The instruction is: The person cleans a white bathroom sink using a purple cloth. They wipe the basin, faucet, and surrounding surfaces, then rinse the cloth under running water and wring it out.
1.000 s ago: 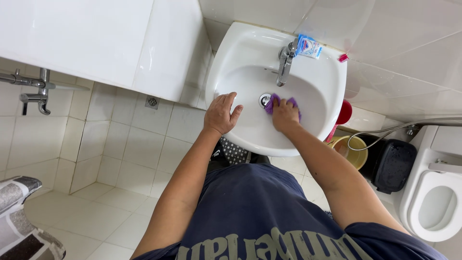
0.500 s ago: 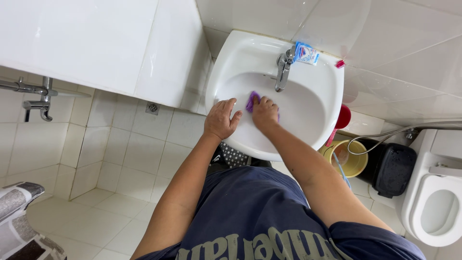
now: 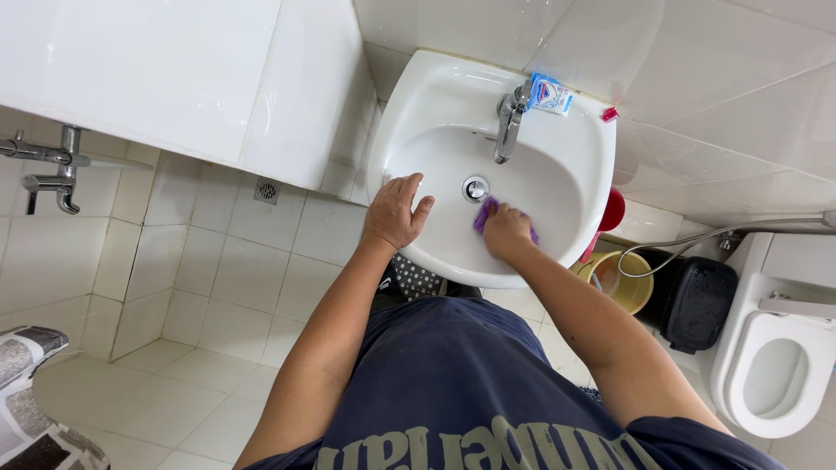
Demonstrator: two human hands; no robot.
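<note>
A wall tap [image 3: 52, 170] sticks out at nine o'clock, with a floor drain [image 3: 267, 190] on the tiled wall just right of it. The left hand [image 3: 396, 213] lies open and flat on the near left rim of the white sink [image 3: 557, 187], fingers spread toward twelve o'clock. The right hand [image 3: 508, 232] is closed over a purple cloth [image 3: 484, 213], pressing it against the basin wall just below the drain plug [image 3: 475, 188]. The faucet [image 3: 508, 126] stands at the sink's twelve o'clock, a soap packet [image 3: 550, 94] beside it. At three o'clock lie a yellow bucket [image 3: 623, 283], a black bin [image 3: 701, 300] and a toilet [image 3: 779, 365].
</note>
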